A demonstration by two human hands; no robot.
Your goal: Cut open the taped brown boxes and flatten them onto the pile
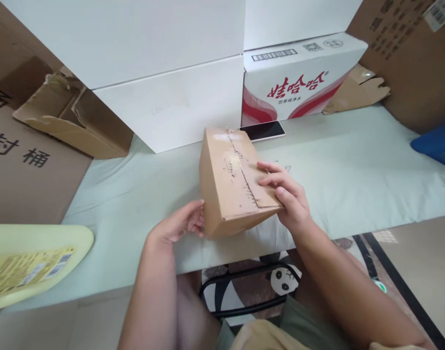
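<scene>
Looks like steadying a tan oblong cardboard box [222, 187] at 12 o'clock, held at its 4 by right hand [293, 197], touched at 8 by left hand [179, 226], can't tell if gripping. Even support next, imo.

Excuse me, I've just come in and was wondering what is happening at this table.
A person has both hands on a brown cardboard box over the pale green cloth. The left hand is at its left side, and the right hand lies on its upper face near the right edge. The flaps there look closed. Behind it, a phone lies before a red-and-white carton.
</scene>
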